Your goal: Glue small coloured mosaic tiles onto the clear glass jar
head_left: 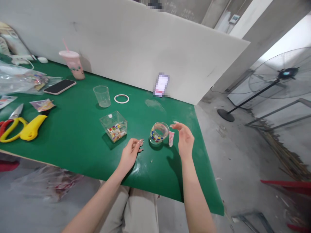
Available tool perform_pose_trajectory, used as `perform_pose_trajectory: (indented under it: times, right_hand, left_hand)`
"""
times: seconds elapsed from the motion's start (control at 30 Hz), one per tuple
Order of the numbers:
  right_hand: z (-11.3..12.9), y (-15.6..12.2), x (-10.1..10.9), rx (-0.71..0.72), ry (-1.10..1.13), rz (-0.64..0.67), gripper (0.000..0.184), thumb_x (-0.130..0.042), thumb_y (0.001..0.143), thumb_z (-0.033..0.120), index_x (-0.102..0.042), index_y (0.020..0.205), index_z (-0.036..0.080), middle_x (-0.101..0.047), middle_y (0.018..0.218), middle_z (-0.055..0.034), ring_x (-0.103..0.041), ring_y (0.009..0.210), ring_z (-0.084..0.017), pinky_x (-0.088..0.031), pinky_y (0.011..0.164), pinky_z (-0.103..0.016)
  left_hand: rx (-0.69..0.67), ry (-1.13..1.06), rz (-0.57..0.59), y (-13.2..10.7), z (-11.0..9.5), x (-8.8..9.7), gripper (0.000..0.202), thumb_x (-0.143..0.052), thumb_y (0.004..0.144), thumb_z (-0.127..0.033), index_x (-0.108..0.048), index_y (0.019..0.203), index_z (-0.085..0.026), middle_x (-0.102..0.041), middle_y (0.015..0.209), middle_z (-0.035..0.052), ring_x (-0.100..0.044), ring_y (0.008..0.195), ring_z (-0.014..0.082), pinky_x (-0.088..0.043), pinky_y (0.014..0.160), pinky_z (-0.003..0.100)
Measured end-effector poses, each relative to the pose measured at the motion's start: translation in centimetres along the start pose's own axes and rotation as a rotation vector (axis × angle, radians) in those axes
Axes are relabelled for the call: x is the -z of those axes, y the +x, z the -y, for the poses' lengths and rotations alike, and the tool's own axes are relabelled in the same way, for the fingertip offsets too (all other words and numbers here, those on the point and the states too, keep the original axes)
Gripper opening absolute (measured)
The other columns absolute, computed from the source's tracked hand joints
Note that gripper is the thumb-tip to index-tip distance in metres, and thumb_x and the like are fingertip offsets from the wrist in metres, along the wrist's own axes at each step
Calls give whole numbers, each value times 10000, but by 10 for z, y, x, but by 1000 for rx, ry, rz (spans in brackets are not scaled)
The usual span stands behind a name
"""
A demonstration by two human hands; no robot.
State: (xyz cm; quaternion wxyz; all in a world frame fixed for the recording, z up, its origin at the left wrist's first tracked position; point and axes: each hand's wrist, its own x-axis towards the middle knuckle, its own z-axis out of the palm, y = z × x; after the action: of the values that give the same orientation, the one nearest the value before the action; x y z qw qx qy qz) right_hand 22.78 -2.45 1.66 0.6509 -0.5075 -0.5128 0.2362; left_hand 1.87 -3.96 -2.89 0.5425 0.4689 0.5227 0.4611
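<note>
My left hand (pixel 131 152) rests on the green table (pixel 73 139) with its fingers curled together, and nothing in them is visible. My right hand (pixel 185 139) hovers above the table with fingers loosely spread and holds nothing. Just left of the right hand stands a small pink tube (pixel 171 138), beside a clear glass jar (pixel 159 132) decorated with coloured beads. A clear square box (pixel 114 126) holding coloured beads sits farther left of the left hand.
A clear plastic cup (pixel 102 96), a white ring (pixel 121 98), a phone (pixel 59 86), a pink drink cup (pixel 73 64), yellow scissors (pixel 17 127) and plastic bags (pixel 19 79) lie on the table. A white board (pixel 145 45) backs it. A fan (pixel 284 77) stands on the floor at right.
</note>
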Motion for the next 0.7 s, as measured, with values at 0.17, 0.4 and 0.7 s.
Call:
perform_pose_trajectory:
  times: [0.17, 0.4, 0.7]
  right_hand:
    - [41, -40, -18, -291, 341, 1, 323, -590, 865, 446, -677, 690, 189, -661, 605, 11, -626, 558, -118, -546, 731, -325]
    - [66, -69, -32, -565, 612, 267, 235, -598, 886, 377, -703, 1038, 231, -757, 897, -37, -716, 853, -162, -541, 857, -312]
    - [74, -124, -49, -440, 403, 648, 539, -371, 950, 530, -366, 1438, 302, -367, 1515, -47, -336, 1397, -207, -256, 1164, -397]
  left_hand:
    - [41, -95, -59, 3, 0, 0, 488, -628, 689, -643, -537, 822, -182, -724, 999, 126, -693, 930, 239, -577, 767, 377]
    - [-89, -114, -96, -23, -40, -4, 349, -542, 844, -539, -575, 864, -192, -732, 993, 90, -685, 950, 213, -533, 871, 381]
    - [-500, 35, -206, -41, -94, -23, 154, -480, 938, -349, -523, 920, -203, -728, 1028, 77, -675, 1012, 172, -497, 889, 323]
